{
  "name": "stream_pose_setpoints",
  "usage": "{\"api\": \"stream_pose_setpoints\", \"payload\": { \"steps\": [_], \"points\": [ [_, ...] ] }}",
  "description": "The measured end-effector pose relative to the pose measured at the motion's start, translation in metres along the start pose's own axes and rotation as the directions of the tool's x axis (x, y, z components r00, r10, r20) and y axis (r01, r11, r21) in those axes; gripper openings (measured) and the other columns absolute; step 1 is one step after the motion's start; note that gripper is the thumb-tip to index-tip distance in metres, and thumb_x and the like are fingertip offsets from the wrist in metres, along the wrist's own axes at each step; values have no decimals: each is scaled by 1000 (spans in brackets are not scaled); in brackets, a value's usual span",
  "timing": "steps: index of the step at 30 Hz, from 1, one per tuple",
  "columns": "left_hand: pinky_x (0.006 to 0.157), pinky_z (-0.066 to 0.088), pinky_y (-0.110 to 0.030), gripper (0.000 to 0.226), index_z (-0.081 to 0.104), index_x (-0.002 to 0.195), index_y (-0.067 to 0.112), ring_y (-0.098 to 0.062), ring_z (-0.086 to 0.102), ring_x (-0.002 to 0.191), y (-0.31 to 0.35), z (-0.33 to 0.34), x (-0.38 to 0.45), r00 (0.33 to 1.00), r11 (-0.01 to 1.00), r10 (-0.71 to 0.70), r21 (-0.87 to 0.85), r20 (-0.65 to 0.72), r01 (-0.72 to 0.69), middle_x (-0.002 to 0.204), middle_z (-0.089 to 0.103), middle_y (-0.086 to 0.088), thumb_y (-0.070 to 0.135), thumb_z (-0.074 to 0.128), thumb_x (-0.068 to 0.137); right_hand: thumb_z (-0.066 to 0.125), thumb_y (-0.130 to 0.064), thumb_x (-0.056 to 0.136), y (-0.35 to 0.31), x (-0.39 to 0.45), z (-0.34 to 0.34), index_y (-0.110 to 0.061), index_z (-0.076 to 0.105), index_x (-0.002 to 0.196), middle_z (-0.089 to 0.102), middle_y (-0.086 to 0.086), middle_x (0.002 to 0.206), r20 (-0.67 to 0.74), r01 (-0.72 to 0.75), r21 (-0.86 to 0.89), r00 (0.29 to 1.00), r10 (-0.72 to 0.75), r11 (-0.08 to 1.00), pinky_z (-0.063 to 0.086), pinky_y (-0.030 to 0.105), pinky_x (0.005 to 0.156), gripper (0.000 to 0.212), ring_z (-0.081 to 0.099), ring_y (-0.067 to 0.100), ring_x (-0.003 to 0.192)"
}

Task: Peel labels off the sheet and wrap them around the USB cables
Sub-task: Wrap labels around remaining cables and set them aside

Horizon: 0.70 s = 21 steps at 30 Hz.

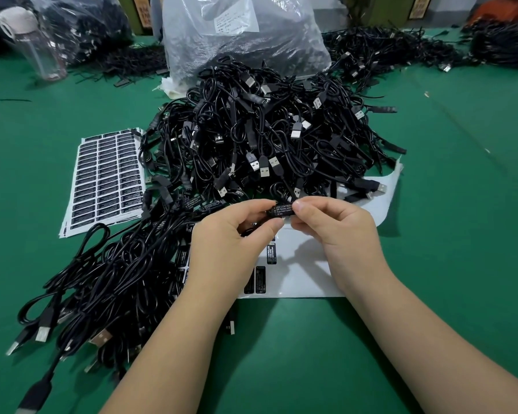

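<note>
Green table [431, 204] — cable pile [266, 130] behind, label sheets [105, 177] left; both hands' fingers [277, 224] pinching labelled cable [281, 210].

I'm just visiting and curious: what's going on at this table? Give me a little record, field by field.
activity: wrapping a black label around a cable's controller piece
left hand: pinches the labelled piece from the left
right hand: pinches its right end
sheet in use: mostly peeled, a few labels left, under the hands
full label sheet: lies to the left
cable pile: heaped behind the hands
surface: green table
</note>
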State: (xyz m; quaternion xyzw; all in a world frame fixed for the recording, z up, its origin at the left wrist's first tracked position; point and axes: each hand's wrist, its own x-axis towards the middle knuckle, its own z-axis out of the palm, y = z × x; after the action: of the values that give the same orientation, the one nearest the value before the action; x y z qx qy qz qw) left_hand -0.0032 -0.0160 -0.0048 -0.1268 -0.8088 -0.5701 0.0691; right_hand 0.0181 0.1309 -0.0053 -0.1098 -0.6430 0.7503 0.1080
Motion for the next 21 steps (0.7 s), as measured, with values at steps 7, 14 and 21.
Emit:
{"api": "stream_pose_setpoints", "payload": {
  "steps": [7, 14, 21],
  "points": [
    [66, 45, -5, 30, 66, 83, 47, 8, 60, 68, 1, 0, 0, 1000, 1000, 9, -7, -5, -9, 76, 66, 31, 21, 79, 76, 72, -8, 80, -1, -2, 0, -16, 73, 69, 73, -3, 78, -46, 56, -25, 997, -57, 998, 49, 13, 63, 14, 68, 11, 71],
    [68, 45, -5, 33, 67, 85, 45, 9, 59, 67, 2, 1, 1, 1000, 1000, -2, -29, -10, 2, 74, 67, 30, 16, 79, 76, 74, -12, 79, 0, -2, 0, -17, 73, 68, 72, -2, 75, -57, 63, -50, 996, -66, 997, 48, 13, 65, 12, 66, 8, 70],
    [66, 43, -3, 31, 67, 83, 45, 11, 60, 67, 3, 1, 1, 1000, 1000, -11, -21, -17, 10, 74, 67, 31, 17, 79, 76, 74, -14, 79, -2, -2, 1, -19, 74, 68, 72, 1, 73, -46, 57, -41, 997, -58, 998, 48, 13, 63, 13, 66, 9, 69]
  ]
}}
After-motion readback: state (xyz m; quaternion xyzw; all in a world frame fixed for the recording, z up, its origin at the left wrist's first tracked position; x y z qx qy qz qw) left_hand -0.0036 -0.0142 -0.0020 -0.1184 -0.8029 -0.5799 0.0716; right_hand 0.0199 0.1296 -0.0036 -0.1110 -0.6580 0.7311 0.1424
